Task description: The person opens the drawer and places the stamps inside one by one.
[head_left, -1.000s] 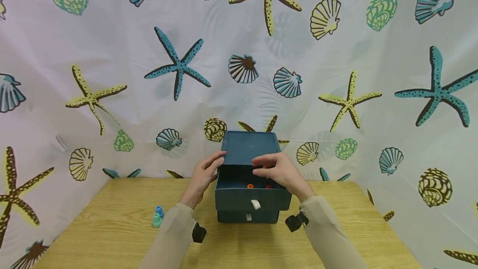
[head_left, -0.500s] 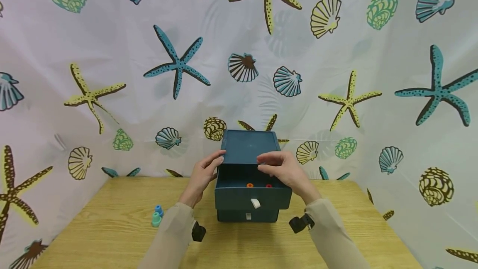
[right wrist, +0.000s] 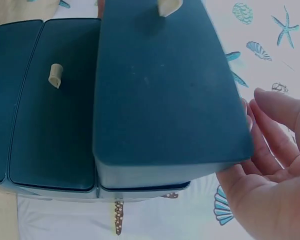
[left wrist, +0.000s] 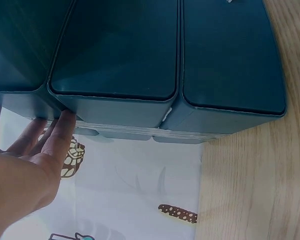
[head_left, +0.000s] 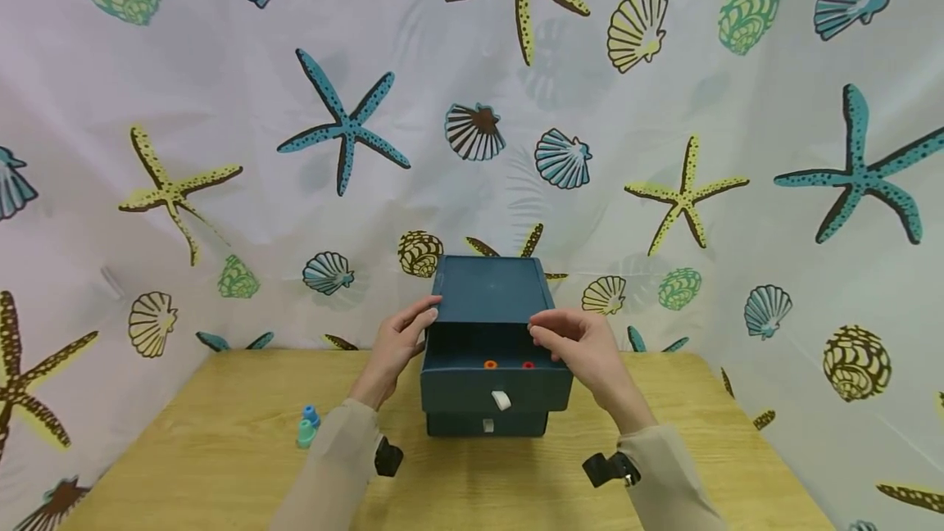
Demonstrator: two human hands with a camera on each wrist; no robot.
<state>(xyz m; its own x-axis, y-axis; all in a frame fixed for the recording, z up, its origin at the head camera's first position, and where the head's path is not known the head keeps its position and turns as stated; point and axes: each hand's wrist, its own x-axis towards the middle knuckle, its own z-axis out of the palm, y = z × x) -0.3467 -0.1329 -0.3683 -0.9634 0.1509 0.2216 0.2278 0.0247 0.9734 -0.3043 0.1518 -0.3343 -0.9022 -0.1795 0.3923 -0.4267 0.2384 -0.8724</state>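
Note:
A dark teal drawer cabinet [head_left: 490,289] stands at the middle of the table. Its top drawer [head_left: 496,388] is pulled out, with an orange piece [head_left: 490,365] and a red piece [head_left: 528,365] inside. My left hand [head_left: 398,338] rests with straight fingers [left wrist: 60,132] on the cabinet's [left wrist: 140,50] upper left edge. My right hand [head_left: 578,347] hovers at the drawer's right rim with loosely curled fingers and holds nothing. In the right wrist view the right hand [right wrist: 270,145] lies beside the drawer's [right wrist: 165,85] side wall.
Two small pieces, blue and teal [head_left: 308,426], stand on the wooden table [head_left: 221,465] to the left of the cabinet. A lower drawer with a white tab [head_left: 487,426] is closed. A seashell-print curtain [head_left: 664,146] surrounds the table on three sides.
My right hand has moved from over the open drawer to its right rim and drawn back a little. The left hand has stayed on the cabinet.

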